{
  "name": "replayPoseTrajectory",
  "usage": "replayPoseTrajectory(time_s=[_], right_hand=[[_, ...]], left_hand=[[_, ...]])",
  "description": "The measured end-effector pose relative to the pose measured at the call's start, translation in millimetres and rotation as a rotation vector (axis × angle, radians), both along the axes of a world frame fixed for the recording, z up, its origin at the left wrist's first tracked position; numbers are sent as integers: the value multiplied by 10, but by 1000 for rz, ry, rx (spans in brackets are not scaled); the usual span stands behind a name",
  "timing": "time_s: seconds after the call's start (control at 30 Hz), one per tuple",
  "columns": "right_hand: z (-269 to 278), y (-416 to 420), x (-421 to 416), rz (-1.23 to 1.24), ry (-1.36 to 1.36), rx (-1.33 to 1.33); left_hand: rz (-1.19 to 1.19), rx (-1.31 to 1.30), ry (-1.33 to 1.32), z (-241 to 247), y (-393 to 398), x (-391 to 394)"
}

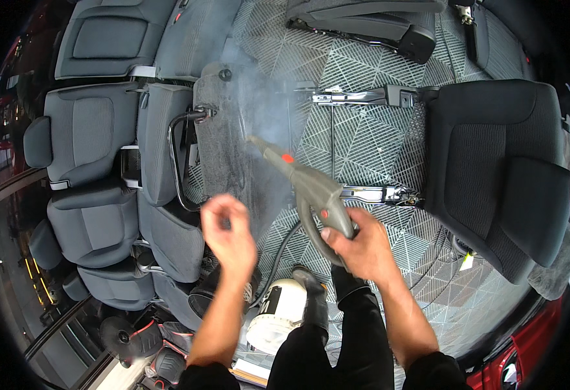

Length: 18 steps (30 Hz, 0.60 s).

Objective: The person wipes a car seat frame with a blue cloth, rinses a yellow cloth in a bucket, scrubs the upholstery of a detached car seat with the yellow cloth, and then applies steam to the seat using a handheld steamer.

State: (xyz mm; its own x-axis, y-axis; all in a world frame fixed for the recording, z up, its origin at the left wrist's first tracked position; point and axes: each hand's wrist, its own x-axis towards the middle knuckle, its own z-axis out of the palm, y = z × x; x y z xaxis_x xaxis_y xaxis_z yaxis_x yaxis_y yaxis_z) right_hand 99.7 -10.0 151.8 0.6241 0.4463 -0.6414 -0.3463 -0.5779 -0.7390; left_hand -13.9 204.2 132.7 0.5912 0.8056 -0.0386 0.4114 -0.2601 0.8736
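Observation:
My right hand [363, 243] grips the handle of a grey steam-cleaner gun [314, 183] with red buttons. Its narrow nozzle points at a dark grey carpeted seat panel [224, 131], and whitish steam drifts over the panel and floor. Close to the panel's lower end, my left hand [229, 231] is raised and blurred, its fingers curled towards the thumb with a gap between; nothing is plainly seen in it. A bent black metal bar [173, 156] is attached at the panel's left side, ending near my left fingers.
Grey fabric car seats [92, 126] stand in rows at left. Another seat [494, 175] lies at right with its metal rails [368, 195]. A black hose [282, 246] curves past a white bucket [275, 317] by my boots. The floor is grid tile [363, 141]; a fan [119, 336] sits lower left.

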Motion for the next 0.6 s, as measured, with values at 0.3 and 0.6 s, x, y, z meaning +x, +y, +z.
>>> replayPoseTrajectory(time_s=[0.3, 0.6], right_hand=[[-140, 233, 156, -156, -33, 118], [-429, 345, 381, -323, 117, 309]], left_hand=[[366, -851, -29, -51, -949, 377], [331, -1216, -99, -386, -688, 809]])
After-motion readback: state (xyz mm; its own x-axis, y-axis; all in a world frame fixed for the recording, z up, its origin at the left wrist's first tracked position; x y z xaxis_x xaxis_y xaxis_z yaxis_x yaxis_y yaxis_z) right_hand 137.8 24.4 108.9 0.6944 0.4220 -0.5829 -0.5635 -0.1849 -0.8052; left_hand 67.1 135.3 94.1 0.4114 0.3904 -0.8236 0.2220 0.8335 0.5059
